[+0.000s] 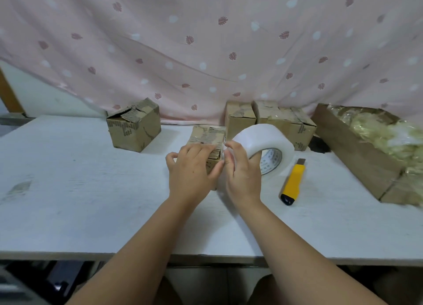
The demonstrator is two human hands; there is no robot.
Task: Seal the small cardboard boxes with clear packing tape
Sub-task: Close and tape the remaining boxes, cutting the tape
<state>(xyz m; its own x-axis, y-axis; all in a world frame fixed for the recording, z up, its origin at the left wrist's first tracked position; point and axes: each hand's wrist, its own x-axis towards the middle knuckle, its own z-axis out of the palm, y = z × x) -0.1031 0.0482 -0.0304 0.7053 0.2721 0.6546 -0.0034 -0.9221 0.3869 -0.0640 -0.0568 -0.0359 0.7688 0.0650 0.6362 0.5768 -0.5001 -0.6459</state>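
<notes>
A pink curtain [206,41] fills the upper frame above a white table [80,190]. At right lies a long carton [357,158]; spare boxes [135,130] stand along the back. At centre, the left hand [192,169] grips the small box [208,135] from above. Touching its right side is the tape roll [263,137], which the right hand [242,174] holds with fingers curled into its core. A yellow knife [293,181] lies right of it.

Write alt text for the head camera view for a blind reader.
The left hand grips a small cardboard box on a white table while the right hand holds a clear tape roll beside it. A yellow utility knife lies nearby.
</notes>
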